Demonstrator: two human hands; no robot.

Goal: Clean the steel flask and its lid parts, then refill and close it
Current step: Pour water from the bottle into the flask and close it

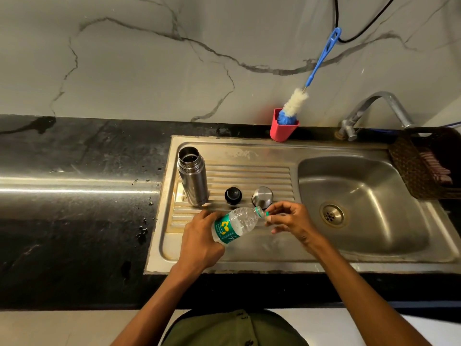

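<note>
The open steel flask (192,176) stands upright on the ribbed drainboard (249,174), at its left. To its right sit the black inner stopper (233,195) and the steel cup lid (262,197). My left hand (199,242) grips a clear plastic water bottle (237,224) with a green label, tilted with its neck to the right. My right hand (289,219) pinches the small green bottle cap (267,213) right beside the bottle's open mouth.
The sink basin (361,203) lies to the right, under a tap (374,108). A red holder (283,127) with a blue bottle brush (296,103) stands behind the drainboard. A dark woven basket (414,168) sits at far right. Black wet countertop (74,196) spreads left.
</note>
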